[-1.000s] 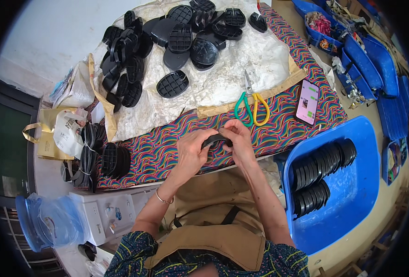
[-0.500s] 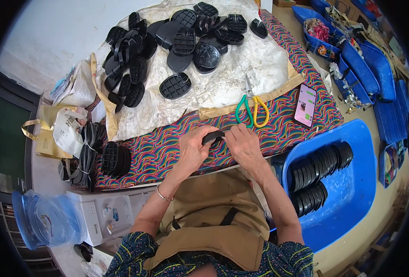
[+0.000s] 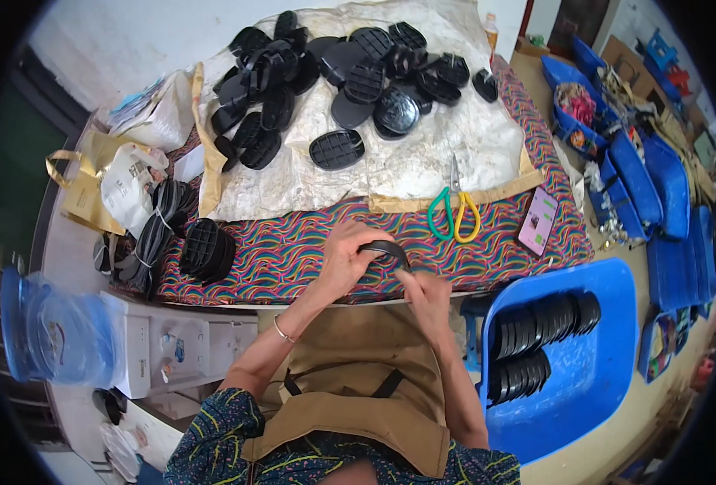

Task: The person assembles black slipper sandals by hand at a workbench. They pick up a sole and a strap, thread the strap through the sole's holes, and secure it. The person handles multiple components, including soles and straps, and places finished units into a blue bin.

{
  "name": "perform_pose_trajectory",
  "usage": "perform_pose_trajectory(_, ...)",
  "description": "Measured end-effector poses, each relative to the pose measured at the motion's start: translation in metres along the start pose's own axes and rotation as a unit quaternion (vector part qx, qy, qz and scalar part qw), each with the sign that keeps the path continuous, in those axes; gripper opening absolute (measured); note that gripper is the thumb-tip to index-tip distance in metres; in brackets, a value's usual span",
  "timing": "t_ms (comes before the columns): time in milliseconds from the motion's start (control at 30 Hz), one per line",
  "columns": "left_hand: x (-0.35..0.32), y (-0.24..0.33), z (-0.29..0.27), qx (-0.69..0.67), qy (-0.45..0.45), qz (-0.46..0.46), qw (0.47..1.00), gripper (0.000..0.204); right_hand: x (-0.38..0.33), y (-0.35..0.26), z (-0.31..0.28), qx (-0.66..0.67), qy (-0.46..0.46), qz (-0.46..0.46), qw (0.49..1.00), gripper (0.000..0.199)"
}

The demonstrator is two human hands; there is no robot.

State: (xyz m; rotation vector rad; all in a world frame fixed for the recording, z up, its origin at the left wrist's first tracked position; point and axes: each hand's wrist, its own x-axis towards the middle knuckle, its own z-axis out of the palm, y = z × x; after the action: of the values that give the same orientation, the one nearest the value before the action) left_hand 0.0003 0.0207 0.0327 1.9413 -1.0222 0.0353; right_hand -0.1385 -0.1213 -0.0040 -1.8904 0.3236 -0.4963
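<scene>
My left hand and my right hand hold one black rubber sole piece between them, just above the near edge of the table with the wavy multicoloured cloth. The left fingers curl over its top; the right fingers pinch its right end. A brown apron covers my lap below the hands.
Many black sole pieces lie on a pale sheet at the back. Scissors with green and yellow handles and a phone lie right of the hands. A stack of black pieces stands left. A blue tub holds rows of black pieces.
Both hands have drawn slightly toward me with the black piece, and the right hand has slid lower along its right end.
</scene>
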Motion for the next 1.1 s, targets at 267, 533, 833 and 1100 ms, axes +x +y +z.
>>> perform_pose_trajectory(267,0.003,0.069,-0.035,-0.172,-0.068,0.158,0.970,0.033,-0.016,-0.021,-0.032,0.459,-0.058,0.259,0.848,0.049)
perform_pose_trajectory(533,-0.008,0.077,-0.033,-0.260,-0.035,0.195,0.945,0.032,-0.009,-0.091,-0.027,0.511,0.014,0.206,0.834,0.051)
perform_pose_trajectory(833,-0.023,0.086,-0.022,-0.440,0.007,-0.088,0.894,0.035,-0.014,-0.091,-0.026,0.432,0.176,0.043,0.883,0.048)
perform_pose_trajectory(1100,-0.034,0.107,0.004,-0.369,0.116,-0.130,0.913,0.036,-0.016,-0.091,-0.013,0.319,0.223,0.002,0.921,0.046)
